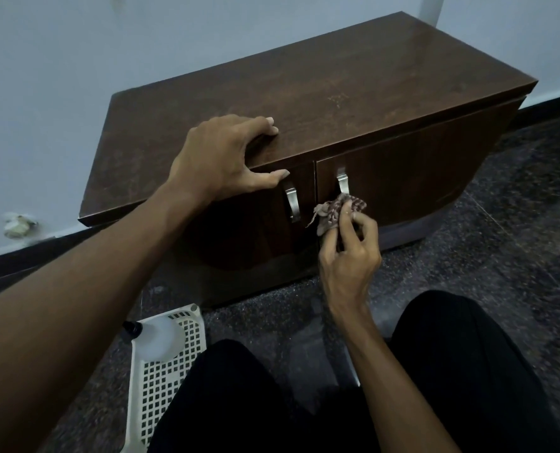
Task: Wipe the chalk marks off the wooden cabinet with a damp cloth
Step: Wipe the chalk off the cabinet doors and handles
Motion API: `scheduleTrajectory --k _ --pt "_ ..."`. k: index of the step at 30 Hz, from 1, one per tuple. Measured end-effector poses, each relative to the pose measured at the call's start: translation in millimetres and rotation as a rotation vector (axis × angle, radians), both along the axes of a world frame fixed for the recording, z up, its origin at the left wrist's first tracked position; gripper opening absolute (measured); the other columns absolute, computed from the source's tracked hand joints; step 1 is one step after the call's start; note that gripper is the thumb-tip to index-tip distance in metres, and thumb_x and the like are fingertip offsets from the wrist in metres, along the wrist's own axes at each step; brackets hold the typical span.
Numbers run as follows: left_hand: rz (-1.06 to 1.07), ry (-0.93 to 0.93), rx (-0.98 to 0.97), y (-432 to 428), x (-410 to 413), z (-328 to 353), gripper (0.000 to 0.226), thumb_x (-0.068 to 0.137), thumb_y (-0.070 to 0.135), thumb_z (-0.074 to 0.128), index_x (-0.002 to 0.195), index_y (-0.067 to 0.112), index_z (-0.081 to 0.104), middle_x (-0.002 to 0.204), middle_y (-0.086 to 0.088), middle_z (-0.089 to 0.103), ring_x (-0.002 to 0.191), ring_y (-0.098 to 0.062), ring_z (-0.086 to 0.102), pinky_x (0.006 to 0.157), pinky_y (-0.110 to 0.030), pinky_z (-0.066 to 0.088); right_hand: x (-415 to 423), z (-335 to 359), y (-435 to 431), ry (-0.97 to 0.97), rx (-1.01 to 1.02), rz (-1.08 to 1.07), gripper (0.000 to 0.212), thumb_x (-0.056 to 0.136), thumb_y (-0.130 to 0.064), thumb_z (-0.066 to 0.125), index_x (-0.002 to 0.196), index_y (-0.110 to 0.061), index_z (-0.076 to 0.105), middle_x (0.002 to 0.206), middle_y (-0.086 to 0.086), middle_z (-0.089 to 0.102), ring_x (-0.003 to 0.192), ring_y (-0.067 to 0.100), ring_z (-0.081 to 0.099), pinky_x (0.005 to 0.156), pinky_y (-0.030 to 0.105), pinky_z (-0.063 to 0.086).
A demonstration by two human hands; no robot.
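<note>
A low dark wooden cabinet (337,86) stands against the pale wall, with two doors and two metal handles. My left hand (221,158) grips the front edge of its top, fingers on the top and thumb on the door face. My right hand (350,253) pinches a small bunched checked cloth (335,212) against the right door, just below the right handle (342,183). A faint pale smudge (337,99) shows on the cabinet top. The left handle (291,204) hangs beside the cloth.
A white perforated plastic basket (164,384) lies on the dark speckled floor at my left knee, with a translucent bottle (160,338) on it. My black-clad knees fill the bottom of the view. A crumpled scrap (18,225) lies by the wall at the left.
</note>
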State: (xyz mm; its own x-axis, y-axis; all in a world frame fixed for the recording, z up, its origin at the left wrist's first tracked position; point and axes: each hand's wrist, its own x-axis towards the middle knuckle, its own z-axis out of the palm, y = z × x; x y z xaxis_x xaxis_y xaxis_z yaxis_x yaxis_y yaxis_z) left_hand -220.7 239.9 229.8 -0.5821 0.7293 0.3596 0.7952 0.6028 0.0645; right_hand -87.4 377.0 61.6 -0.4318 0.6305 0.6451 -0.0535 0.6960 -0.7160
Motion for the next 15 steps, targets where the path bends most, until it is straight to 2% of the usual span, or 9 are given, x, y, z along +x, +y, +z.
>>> scheduleTrajectory --k 4,7,11,15 --pt "-0.002 0.01 0.003 -0.7 0.2 -0.5 0.067 0.076 0.071 0.063 0.126 0.026 0.065 0.134 0.009 0.066 0.12 -0.018 0.064 0.09 -0.05 0.056 -8.0 36.6 4.3 -0.011 0.014 0.032 0.032 0.093 -0.003 0.057 0.124 -0.001 0.066 0.098 0.009 0.057 0.079 0.018 0.059 0.059 0.034 0.054" --pt "0.0 0.007 -0.005 0.6 0.6 0.2 0.066 0.076 0.07 0.064 0.125 0.026 0.065 0.134 0.009 0.066 0.119 -0.019 0.064 0.09 -0.049 0.056 -11.2 57.5 9.9 -0.134 0.077 0.048 0.024 0.095 -0.009 0.057 0.114 -0.001 0.07 0.096 0.006 0.054 0.074 0.017 0.056 0.058 0.034 0.052" --pt "0.002 0.01 0.005 -0.5 -0.2 -0.3 0.066 0.076 0.071 0.064 0.124 0.027 0.065 0.134 0.01 0.066 0.119 -0.018 0.064 0.091 -0.049 0.055 -1.9 63.2 16.3 -0.255 0.199 0.063 0.027 0.094 -0.013 0.058 0.116 -0.001 0.068 0.099 0.01 0.057 0.077 0.022 0.058 0.062 0.037 0.055" --pt "0.007 0.003 -0.002 0.4 1.4 0.2 0.067 0.076 0.072 0.062 0.125 0.027 0.065 0.134 0.01 0.066 0.12 -0.018 0.064 0.092 -0.048 0.055 0.7 70.5 24.9 -0.29 0.204 0.053 0.026 0.093 -0.015 0.058 0.114 -0.004 0.068 0.1 0.009 0.058 0.077 0.023 0.059 0.063 0.038 0.055"
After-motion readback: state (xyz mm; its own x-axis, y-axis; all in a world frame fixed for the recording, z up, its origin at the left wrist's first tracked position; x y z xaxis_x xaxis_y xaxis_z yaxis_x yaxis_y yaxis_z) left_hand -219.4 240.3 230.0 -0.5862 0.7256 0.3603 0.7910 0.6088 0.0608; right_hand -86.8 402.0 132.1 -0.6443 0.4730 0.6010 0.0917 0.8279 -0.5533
